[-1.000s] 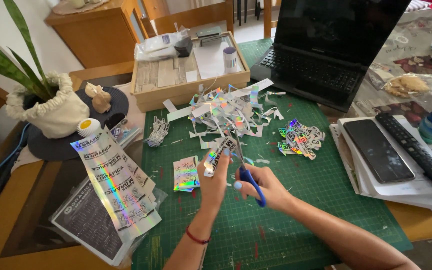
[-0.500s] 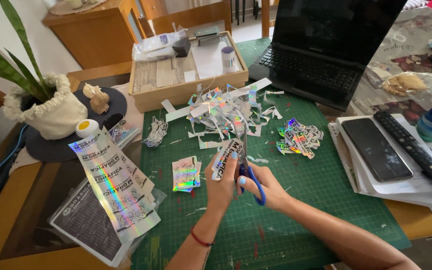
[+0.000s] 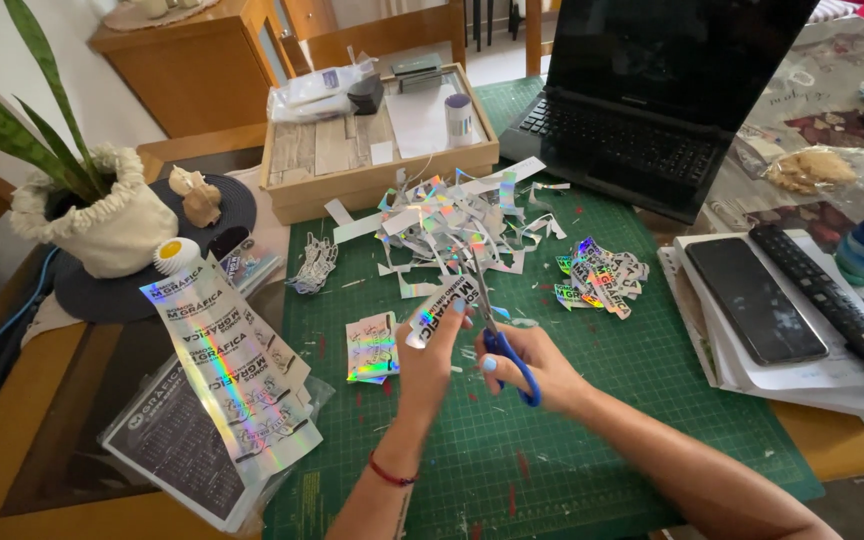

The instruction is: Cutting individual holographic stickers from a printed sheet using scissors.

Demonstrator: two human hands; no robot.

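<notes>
My left hand [image 3: 430, 362] pinches a small holographic sticker strip [image 3: 439, 311] above the green cutting mat [image 3: 602, 420]. My right hand [image 3: 535, 368] grips blue-handled scissors [image 3: 497, 330], their blades pointing up and away right beside the strip. A heap of shiny paper offcuts [image 3: 449, 226] lies just beyond the blades. A small stack of cut stickers [image 3: 372, 348] rests on the mat left of my left hand, and another pile of cut stickers [image 3: 600, 274] lies to the right.
A long holographic sticker sheet [image 3: 229, 368] lies at the left over a bagged dark sheet. A potted plant [image 3: 92, 215], glue bottle [image 3: 174, 255], wooden tray [image 3: 372, 150], laptop [image 3: 652, 100], phone [image 3: 754, 298] and remote [image 3: 827, 300] ring the mat.
Both hands have shifted slightly right and nearer to me with the strip and scissors. The strip has turned more sideways in my left fingers.
</notes>
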